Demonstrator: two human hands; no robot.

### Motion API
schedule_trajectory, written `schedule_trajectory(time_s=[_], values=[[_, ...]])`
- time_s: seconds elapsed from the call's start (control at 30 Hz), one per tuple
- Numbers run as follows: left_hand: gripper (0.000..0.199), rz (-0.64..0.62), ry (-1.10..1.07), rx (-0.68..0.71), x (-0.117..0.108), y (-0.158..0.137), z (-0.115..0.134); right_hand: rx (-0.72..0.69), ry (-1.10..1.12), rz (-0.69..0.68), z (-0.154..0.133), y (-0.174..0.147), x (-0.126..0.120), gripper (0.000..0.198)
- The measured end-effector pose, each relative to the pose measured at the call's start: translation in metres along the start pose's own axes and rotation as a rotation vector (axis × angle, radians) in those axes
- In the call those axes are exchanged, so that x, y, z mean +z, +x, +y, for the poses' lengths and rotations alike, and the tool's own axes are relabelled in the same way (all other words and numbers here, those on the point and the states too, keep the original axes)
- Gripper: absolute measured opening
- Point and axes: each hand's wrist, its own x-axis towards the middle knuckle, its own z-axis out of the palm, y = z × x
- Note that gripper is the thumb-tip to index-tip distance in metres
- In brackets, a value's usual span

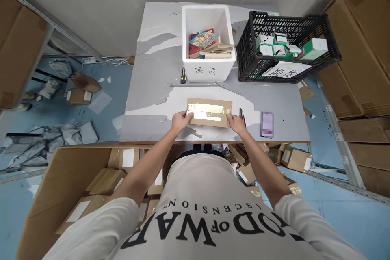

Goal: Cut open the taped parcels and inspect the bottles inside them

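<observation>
A flat brown cardboard box (209,122) with clear tape and a white label lies near the front edge of the table, between my hands. My left hand (182,121) grips its left end, thumb on top. At the opposite end, my right hand (236,123) holds the box with the thumb on its upper face. The fingers beneath the box are hidden. Just beyond my right hand lies a red and black utility knife (241,114). A phone (267,124) rests farther right.
A white foam box (208,69) of books stands at the back, a yellow and black cutter (183,75) beside it. Right of it, a black crate (286,20) holds green and white cartons. A large open carton (73,162) of parcels is below left. Shelving flanks both sides.
</observation>
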Motion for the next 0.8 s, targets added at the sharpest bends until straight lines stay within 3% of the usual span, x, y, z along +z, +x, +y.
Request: schedule_trajectory(time_s=[0.37,0.47,0.6,0.7,0.8], values=[[0.053,0.0,-0.168,-0.018,0.011,-0.001,-0.006,0.037,0.233,-0.004,0.02,0.008,0.011,0.053],[0.052,0.012,-0.167,-0.024,0.013,-0.003,-0.004,0.117,0.321,0.004,0.038,0.013,0.008,0.059],[0.065,0.109,-0.154,-0.001,0.018,-0.011,-0.003,0.386,0.092,0.198,0.075,0.018,0.005,0.052],[0.064,0.204,-0.081,0.048,0.024,-0.017,-0.002,0.471,0.012,0.187,0.093,0.018,0.013,0.054],[0.046,0.267,0.028,0.11,0.028,-0.023,-0.003,0.493,-0.014,0.163,0.098,0.019,0.027,0.054]])
